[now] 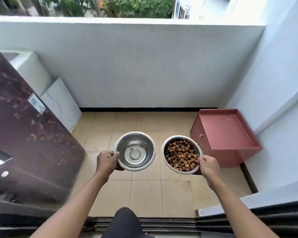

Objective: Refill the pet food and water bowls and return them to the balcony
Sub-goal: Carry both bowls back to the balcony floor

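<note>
Two steel bowls are held out over the tiled balcony floor (144, 191). My left hand (107, 162) grips the near-left rim of the water bowl (136, 148), which holds clear water. My right hand (208, 166) grips the near-right rim of the food bowl (179, 154), filled with brown kibble. The bowls sit side by side, a small gap between them. Whether they rest on the floor or hang above it is unclear.
A dark patterned fridge (24, 134) stands at the left, with a white tile slab (62, 103) leaning behind it. A red cabinet (224, 134) sits in the right corner. The white parapet wall (144, 66) closes the far side. A striped doormat (162, 222) and my knee (126, 220) are at the threshold.
</note>
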`<act>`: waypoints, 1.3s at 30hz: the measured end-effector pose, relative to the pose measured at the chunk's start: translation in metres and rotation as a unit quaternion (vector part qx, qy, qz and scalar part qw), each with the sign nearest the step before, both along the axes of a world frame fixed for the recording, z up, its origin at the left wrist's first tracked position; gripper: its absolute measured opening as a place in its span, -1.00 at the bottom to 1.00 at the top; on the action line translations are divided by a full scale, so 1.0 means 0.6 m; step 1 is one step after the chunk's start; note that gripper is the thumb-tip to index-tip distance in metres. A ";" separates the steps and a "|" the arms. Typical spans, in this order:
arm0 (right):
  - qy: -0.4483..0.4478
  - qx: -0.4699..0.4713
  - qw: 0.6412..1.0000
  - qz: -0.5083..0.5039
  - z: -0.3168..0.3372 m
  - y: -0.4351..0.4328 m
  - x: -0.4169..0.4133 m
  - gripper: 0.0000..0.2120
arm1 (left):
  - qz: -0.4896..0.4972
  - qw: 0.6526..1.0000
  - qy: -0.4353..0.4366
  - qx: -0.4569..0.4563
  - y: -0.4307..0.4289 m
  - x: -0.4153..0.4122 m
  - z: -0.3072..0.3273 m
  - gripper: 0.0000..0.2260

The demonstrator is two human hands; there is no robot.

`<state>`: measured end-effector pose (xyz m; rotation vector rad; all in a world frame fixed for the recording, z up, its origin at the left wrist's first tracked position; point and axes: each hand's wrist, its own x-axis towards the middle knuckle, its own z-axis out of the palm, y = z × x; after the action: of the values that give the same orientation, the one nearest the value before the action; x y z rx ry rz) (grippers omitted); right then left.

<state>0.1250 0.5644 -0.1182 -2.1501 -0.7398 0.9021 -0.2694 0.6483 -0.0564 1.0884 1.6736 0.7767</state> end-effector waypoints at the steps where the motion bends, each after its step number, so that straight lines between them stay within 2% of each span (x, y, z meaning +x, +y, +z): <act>1: -0.008 0.002 1.000 -0.003 0.031 0.029 -0.011 -0.70 | 0.001 1.000 0.000 0.001 0.029 0.006 0.003 -0.71; 2: -0.015 0.007 1.000 -0.007 0.069 0.050 -0.026 -0.71 | 0.000 1.000 -0.001 0.000 0.055 0.011 0.006 -0.70; 5: -0.006 0.002 1.000 -0.009 0.081 0.139 -0.019 -0.73 | 0.001 1.000 0.000 -0.009 0.145 0.031 0.004 -0.70; 9: 0.022 0.017 0.999 -0.027 0.057 0.261 0.003 -0.79 | 0.006 1.000 -0.005 -0.010 0.272 0.057 -0.014 -0.74; 16: 0.071 -0.013 0.996 -0.051 0.002 0.463 0.039 -0.74 | -0.028 0.998 -0.019 -0.047 0.506 0.099 -0.066 -0.75; 20: 0.068 -0.034 0.996 -0.055 -0.026 0.571 0.069 -0.69 | -0.048 0.997 -0.031 -0.053 0.619 0.125 -0.085 -0.77; 24: 0.092 -0.044 0.992 -0.075 -0.055 0.670 0.100 -0.72 | -0.055 0.995 -0.042 -0.066 0.715 0.155 -0.114 -0.79; 32: 0.086 -0.085 0.990 -0.069 -0.187 0.858 0.179 -0.72 | -0.049 0.991 -0.034 -0.119 0.889 0.222 -0.245 -0.82; 39: 0.124 -0.114 0.983 -0.073 -0.431 0.998 0.240 -0.70 | -0.027 0.987 -0.034 -0.156 1.016 0.286 -0.494 -0.81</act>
<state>0.2691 1.1631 -0.3770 -2.1983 -0.3652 1.1965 -0.0981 1.2577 -0.3528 0.8739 1.6360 0.4914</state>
